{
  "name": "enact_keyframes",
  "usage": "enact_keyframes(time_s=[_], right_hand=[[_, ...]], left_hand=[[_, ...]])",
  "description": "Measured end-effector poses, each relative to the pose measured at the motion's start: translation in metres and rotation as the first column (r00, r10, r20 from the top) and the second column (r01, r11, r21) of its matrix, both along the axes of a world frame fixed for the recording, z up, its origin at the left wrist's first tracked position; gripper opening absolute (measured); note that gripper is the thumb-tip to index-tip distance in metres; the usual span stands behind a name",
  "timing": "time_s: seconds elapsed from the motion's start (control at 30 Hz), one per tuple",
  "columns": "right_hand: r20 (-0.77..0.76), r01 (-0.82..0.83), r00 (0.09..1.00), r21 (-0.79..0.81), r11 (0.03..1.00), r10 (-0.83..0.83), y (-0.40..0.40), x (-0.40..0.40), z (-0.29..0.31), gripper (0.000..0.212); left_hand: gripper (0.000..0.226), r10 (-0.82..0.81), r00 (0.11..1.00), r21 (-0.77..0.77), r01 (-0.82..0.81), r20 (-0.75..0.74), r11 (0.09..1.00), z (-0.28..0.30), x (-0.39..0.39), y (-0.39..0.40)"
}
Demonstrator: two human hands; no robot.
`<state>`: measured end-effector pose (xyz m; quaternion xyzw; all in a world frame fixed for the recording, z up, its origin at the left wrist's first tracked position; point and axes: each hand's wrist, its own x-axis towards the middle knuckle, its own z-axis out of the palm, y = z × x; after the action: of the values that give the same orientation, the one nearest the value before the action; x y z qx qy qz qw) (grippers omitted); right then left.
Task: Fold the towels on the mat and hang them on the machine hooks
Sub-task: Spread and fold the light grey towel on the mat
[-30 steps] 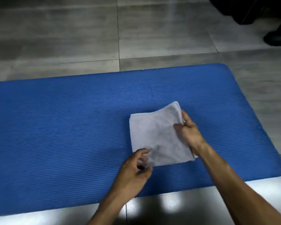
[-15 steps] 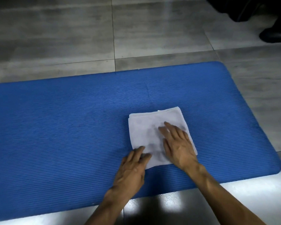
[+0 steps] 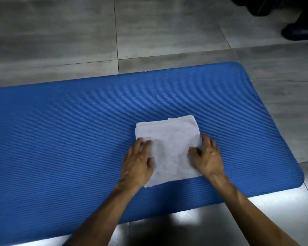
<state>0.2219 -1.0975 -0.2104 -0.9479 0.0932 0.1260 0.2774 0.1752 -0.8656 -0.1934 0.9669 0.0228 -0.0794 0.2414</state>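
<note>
A white towel [image 3: 169, 148], folded into a small thick rectangle, lies flat on the right half of a blue ribbed mat [image 3: 60, 130]. My left hand [image 3: 138, 161] rests flat on the towel's left edge with its fingers straight. On the right edge my right hand [image 3: 207, 156] lies with fingers spread, the thumb on top of the cloth. Both hands press the towel down. No machine or hooks are in view.
The mat lies on a grey tiled floor [image 3: 167, 29]. A dark shoe [image 3: 299, 31] and a black object [image 3: 260, 6] sit at the top right corner. Glossy floor tiles reflect light along the mat's near edge.
The towel was held up by its edges, then laid flat. My hands have since slid apart from its middle and near corner to its left and right sides.
</note>
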Motion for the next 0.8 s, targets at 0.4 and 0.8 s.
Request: enact_keyframes(time_s=[0.4, 0.8], right_hand=[[-0.352, 0.335, 0.915, 0.388, 0.859, -0.198, -0.019, -0.065, 0.058, 0.026], [-0.703, 0.708, 0.692, 0.618, 0.341, -0.164, -0.019, 0.002, 0.128, 0.028]], left_hand=[[0.029, 0.411, 0.713, -0.548, -0.7, -0.568, 0.458, 0.042, -0.066, 0.003], [0.024, 0.19, 0.598, -0.622, -0.776, -0.778, -0.107, 0.139, 0.0, 0.056]])
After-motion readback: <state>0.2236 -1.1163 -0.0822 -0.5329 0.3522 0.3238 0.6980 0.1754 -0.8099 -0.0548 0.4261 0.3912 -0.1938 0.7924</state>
